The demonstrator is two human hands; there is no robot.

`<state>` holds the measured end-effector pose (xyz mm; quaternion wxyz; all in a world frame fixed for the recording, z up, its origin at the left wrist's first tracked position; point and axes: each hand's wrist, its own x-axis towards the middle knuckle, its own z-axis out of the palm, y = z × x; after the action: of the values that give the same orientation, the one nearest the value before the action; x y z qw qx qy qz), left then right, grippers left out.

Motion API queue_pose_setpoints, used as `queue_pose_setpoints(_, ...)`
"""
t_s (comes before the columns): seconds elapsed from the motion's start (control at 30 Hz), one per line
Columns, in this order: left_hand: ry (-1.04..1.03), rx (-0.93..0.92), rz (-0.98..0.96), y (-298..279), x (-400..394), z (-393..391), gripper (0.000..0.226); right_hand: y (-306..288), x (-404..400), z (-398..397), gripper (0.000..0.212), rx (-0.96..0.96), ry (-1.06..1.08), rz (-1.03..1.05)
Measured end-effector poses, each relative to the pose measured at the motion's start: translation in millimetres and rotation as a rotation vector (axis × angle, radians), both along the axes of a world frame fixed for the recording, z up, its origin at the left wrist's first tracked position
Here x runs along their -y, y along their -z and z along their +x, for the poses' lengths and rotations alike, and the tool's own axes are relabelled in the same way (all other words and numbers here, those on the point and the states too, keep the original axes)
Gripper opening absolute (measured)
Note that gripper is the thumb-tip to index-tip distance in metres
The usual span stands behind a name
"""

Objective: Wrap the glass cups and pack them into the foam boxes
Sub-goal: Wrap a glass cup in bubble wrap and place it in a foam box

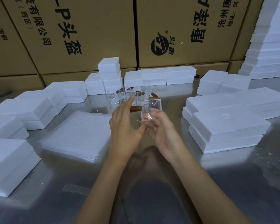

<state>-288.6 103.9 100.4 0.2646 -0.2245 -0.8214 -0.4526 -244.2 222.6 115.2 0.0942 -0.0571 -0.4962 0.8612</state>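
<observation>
**A:** So where does the packing stand?

**B:** Early, I'd judge. The right hand (160, 126) holds 1 clear, straight-sided glass cup (150, 110) up off the shiny metal table (152, 183), fingers curled round its lower half and base. It carries no wrap yet.

**A:** And the left hand (124, 126)?

**B:** Just beside the cup, fingers relaxed and spread, thumb reaching toward the cup's base. It grips nothing; whether the thumb actually touches the glass I cannot tell.

**A:** What's left to do?

**B:** Nearly everything visible. About 5 more bare glass cups with brown wooden handles (129, 96) stand clustered behind the hands. The stack of translucent bubble-wrap sheets (79, 133) lies flat to the left of the hands, untouched. The white rectangular foam boxes (229, 125) to the right, and others along the left and back, look closed; whether any already holds a cup is hidden.

**A:** Which way is the held cup pointing?

**B:** Roughly upright, mouth up, base down in the fingers. Its long axis runs near vertical, with the rim tipped slightly away and to the right. A small pouring lip seems to sit on the rim, though it's faint.
</observation>
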Motion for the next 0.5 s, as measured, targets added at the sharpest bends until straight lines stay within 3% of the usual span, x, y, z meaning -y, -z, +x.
queue_pose_setpoints(0.1,0.079,0.001,0.001,-2.4,1.8,-0.1,0.069,2.5,-7.4,0.5,0.063,0.037,-0.124,-0.146)
queue_pose_setpoints(0.2,0.130,-0.016,0.004,-3.5,2.4,0.5,0.064,4.9,-11.5,1.1,0.063,0.030,-0.174,-0.208)
queue_pose_setpoints(0.27,0.119,-0.031,0.019,-3.0,2.8,0.6,0.065,5.4,-9.0,-0.7,0.066,0.023,-0.098,-0.082)
queue_pose_setpoints(0.4,0.081,-0.078,0.041,-3.4,3.3,0.6,0.055,9.7,2.7,-4.0,0.065,-0.025,0.276,0.416)
queue_pose_setpoints(0.5,0.065,-0.135,-0.003,-5.4,2.8,3.6,0.060,11.3,2.4,-4.5,0.058,-0.087,0.304,0.434)
